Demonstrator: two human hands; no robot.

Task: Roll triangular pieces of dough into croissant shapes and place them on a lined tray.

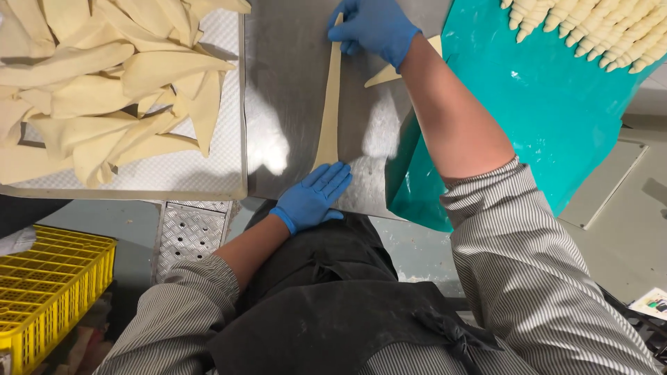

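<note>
Flat and open, the left hand (314, 196) presses its gloved fingers on the near, wide end of a long dough triangle (331, 104) at the centre of the frame, while the right hand (372, 26) at the top curls over the strip's far, narrow tip. This dough lies stretched on the steel tabletop (285, 83). Cut dough triangles (104, 83) pile on a tray at upper left; rolled croissants (590, 28) sit on a teal sheet (549, 111) at upper right.
</note>
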